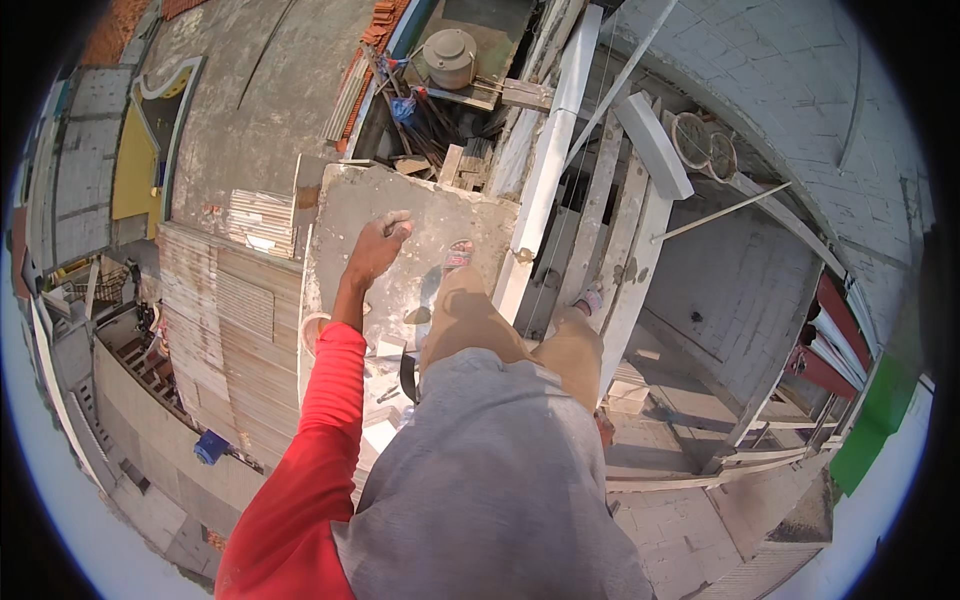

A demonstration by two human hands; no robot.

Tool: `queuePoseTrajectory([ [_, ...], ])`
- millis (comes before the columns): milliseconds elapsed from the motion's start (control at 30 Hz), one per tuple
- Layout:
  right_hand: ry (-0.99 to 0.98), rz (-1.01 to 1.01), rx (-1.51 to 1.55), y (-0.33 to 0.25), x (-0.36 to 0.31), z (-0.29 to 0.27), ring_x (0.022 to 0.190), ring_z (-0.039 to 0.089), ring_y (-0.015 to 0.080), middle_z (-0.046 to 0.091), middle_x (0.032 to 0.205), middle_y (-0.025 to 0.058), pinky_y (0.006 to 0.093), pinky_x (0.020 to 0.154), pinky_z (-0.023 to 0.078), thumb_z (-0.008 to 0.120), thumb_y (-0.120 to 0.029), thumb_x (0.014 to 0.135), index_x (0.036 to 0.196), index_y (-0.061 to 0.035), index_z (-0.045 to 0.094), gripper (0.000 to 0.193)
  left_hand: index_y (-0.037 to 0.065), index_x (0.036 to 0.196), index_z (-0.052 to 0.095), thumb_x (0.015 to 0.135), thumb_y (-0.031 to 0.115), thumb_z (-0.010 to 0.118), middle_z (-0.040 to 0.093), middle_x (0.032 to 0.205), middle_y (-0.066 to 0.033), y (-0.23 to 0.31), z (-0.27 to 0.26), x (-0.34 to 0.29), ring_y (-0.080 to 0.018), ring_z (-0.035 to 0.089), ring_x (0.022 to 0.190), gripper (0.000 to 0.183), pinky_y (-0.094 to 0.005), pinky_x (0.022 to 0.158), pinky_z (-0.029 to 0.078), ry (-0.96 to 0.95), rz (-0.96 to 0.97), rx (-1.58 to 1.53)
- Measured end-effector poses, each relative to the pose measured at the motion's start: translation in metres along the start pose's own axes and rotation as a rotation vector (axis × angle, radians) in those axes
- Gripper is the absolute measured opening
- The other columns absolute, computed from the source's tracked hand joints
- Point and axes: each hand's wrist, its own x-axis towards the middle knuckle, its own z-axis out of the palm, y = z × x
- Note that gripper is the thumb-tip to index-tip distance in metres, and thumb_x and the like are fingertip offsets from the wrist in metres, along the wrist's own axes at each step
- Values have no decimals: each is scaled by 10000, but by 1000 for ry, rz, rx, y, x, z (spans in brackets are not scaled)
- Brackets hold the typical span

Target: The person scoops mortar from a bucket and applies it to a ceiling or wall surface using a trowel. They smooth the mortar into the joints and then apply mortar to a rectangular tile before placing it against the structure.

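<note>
- My left hand (pixel 382 245), in a red sleeve (pixel 330 400), has its fingers curled in; whether they pinch anything I cannot tell.
- The slab (pixel 440 215) lies below and right of that hand, the nearer one, its long axis running ahead of me; my left foot (pixel 458 254) stands on it.
- Just beyond, a white beam (pixel 562 135) runs ahead.
- My right hand (pixel 605 428) barely shows past my shirt (pixel 490 470); its grip I cannot tell.

no words that a person can read, no numbers, no labels, no brand names, no signs with readable letters
</note>
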Motion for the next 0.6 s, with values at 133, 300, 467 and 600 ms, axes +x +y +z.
queuePoseTrajectory([
  [133, -398, -157, -568, 41, 16, -76, 771, 759, 269, 780, 881, 113, 413, 739, 597, 616, -185, 950, 976, -37, 778, 221, -69, 1423, 583, 1066, 186, 615, 742, 1236, -153, -64, 29, -25, -185, 715, 1108, 440, -288, 961, 531, 258, -122, -409],
  [300, -650, -552, -884, 2, 88, -145, 758, 756, 240, 775, 902, 122, 389, 703, 608, 601, -174, 978, 1044, -21, 759, 229, -63, 1300, 639, 1037, 126, 573, 760, 1093, -137, -264, 137, -142, -201, 754, 977, 330, -307, 870, 594, 547, -603, -558],
  [467, -466, 318, -203, -152, 178, -179, 728, 726, 225, 749, 937, 148, 351, 628, 604, 579, -154, 1022, 1152, 14, 709, 249, 72, 894, 765, 872, 250, 743, 767, 888, -112, -406, 305, -325, -284, 760, 859, 180, -412, 743, 596, 42, -521, 260],
  [600, -392, -76, -445, -281, 273, -136, 792, 730, 214, 751, 1035, 159, 339, 697, 607, 567, -162, 1055, 1232, 36, 688, 291, 131, 756, 733, 890, 265, 716, 756, 839, -98, -408, 406, -388, -314, 752, 824, 190, -442, 696, 583, -3, -458, 460],
])
